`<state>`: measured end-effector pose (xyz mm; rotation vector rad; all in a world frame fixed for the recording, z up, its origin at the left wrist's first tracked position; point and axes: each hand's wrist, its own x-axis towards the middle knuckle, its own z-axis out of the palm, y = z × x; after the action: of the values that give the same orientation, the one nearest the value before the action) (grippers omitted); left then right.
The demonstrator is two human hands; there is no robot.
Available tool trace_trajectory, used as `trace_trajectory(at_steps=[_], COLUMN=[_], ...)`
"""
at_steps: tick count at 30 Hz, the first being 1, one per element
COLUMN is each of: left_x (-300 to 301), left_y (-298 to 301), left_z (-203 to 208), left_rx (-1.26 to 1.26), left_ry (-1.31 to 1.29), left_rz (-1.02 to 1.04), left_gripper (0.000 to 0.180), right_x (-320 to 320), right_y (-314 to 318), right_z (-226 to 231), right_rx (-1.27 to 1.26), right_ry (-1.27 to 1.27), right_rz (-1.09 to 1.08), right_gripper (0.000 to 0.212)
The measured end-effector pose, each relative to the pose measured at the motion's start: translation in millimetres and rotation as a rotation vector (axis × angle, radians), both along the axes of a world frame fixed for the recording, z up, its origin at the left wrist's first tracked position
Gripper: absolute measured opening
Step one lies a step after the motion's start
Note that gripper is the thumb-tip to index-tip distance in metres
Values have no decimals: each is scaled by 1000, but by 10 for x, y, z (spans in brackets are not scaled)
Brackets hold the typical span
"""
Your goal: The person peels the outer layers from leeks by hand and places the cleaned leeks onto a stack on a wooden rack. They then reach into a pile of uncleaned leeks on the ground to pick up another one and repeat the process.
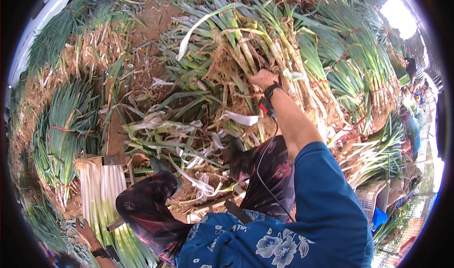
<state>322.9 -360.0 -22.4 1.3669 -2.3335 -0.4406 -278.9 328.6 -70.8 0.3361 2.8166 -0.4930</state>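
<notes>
My right hand (pixel 265 79) reaches forward into a heap of untrimmed leeks (pixel 283 46) with soil on their roots. Its fingers are closed round a leek stalk (pixel 246 55); the grip is partly hidden by the hand itself. At the lower left, my left hand (pixel 87 235) has its fingers apart, beside a stack of peeled white leeks (pixel 101 187). These lie side by side, roots at the far end and green leaves toward me. A flat dark metal piece (pixel 116 160) sits by their root ends, and another narrow strip (pixel 116 225) lies across their green part.
Peeled leaf scraps (pixel 203 159) litter the ground between my legs. A tied leek bundle (pixel 66 131) stands at left, with more bundles (pixel 364 74) at right. Brown soil (pixel 153 17) shows at the back. A plastic crate (pixel 371 197) stands right of me, and a cable hangs from my right wrist.
</notes>
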Motion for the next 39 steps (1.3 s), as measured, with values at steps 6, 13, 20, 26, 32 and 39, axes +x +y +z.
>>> trace_trajectory(at_steps=[6, 13, 20, 26, 32, 39], left_x=[-705, -735, -2039, -3494, -4414, -4657], left_y=[452, 508, 1712, 3815, 4885, 5101], left_z=[124, 367, 748, 1097, 479, -20], left_rx=[-34, 67, 332, 677, 908, 913], left_ry=[-2, 128, 268, 59, 177, 354], left_rz=[-154, -253, -587, -1228, -1301, -1104], left_gripper=[48, 47, 44, 36, 37, 36], right_x=[-158, 56, 416, 635, 891, 960], right_y=[253, 425, 388, 84, -217, -502], right_z=[-39, 936, 663, 721, 795, 214], right_rx=[-6, -1725, -1847, -1772, -1638, -1302], right_ry=[-160, 149, -20, -109, 29, 453], right_rz=[73, -101, -116, -83, 6, 60], right_gripper=[48, 19, 20, 31, 20, 48])
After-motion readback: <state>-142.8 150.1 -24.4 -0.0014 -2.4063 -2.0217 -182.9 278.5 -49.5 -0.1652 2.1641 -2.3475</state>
